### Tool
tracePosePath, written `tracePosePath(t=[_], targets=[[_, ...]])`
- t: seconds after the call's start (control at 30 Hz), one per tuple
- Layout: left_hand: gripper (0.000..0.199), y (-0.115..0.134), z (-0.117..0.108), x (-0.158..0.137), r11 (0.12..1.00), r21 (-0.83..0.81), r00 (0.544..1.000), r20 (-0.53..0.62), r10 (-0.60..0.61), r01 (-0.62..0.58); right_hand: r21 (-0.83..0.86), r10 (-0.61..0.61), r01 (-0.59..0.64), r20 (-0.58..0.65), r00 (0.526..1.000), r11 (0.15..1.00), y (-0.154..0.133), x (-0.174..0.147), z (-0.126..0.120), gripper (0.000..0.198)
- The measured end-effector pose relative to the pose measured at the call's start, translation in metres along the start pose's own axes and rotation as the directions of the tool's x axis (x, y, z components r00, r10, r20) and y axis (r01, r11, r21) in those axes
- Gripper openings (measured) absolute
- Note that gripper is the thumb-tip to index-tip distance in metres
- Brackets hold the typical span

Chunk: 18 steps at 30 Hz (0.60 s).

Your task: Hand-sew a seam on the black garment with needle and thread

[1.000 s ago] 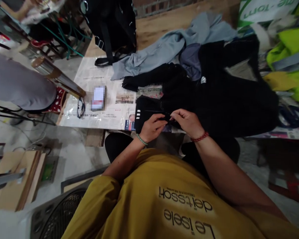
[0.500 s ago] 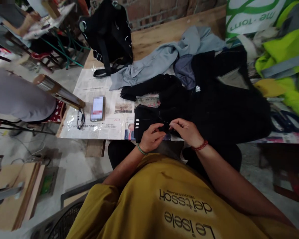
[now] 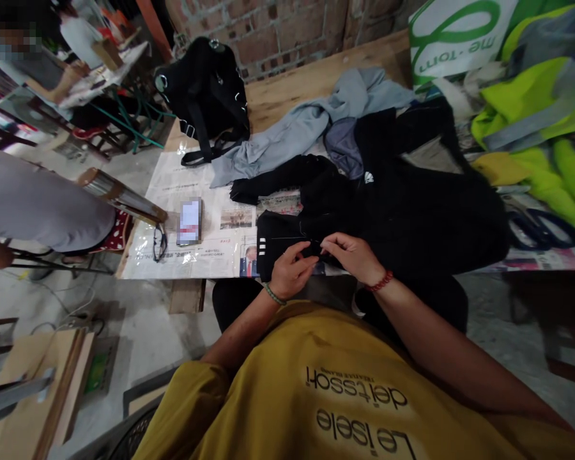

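Note:
A black garment [image 3: 426,211] with a small white emblem is spread over the front of the table. One black part of it, with three short white bars at its end, lies under my fingers. My left hand [image 3: 292,271] is closed at the near edge of this black cloth, thumb and forefinger gripping it. Just to its right, my right hand [image 3: 354,257] makes a pinch above the same cloth; whatever sits between those fingertips is too small to make out. A thin pale thread line [image 3: 285,238] runs along the black fabric left of my fingers.
Newspaper under clear plastic covers the table [image 3: 211,255]. On the left are a phone [image 3: 189,220], eyeglasses [image 3: 160,243] and a black bag [image 3: 206,96]. A grey garment [image 3: 287,131] lies behind; scissors [image 3: 541,223] and yellow-green clothing [image 3: 531,115] are right. A person sits close at left.
The camera view has tilted slightly, so the table appears a little lower and shifted. Both hands keep nearly the same place at the black cloth, fingertips a little differently set.

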<state>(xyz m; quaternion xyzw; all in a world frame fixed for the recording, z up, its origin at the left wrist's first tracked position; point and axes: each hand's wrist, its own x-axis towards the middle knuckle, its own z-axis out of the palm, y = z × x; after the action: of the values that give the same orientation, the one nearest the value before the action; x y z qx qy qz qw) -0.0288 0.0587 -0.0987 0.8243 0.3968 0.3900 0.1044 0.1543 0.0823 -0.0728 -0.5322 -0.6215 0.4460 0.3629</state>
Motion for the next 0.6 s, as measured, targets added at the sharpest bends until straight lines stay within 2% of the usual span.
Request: tracePosePath(t=[0.2,0.33,0.6], targets=[[0.013,0.0032,-0.0033,0.0063,0.995,-0.088,0.998,-0.013,-0.055,0.054,-0.008,-0.024,0.024,-0.006,1.0,1.0,-0.0013,-0.0001,-0.0006,0.023],[0.012,0.0023,-0.0062,0.0074,0.983,-0.181,1.0,0.027,-0.015,0.02,-0.022,-0.026,0.027,0.012,1.0,0.999,-0.0001,-0.0001,-0.0006,0.022],[0.013,0.0014,-0.0061,0.0056,0.987,-0.161,0.999,0.041,0.022,-0.015,-0.022,-0.036,0.036,0.003,0.999,0.999,0.0031,-0.0005,0.0,0.022]])
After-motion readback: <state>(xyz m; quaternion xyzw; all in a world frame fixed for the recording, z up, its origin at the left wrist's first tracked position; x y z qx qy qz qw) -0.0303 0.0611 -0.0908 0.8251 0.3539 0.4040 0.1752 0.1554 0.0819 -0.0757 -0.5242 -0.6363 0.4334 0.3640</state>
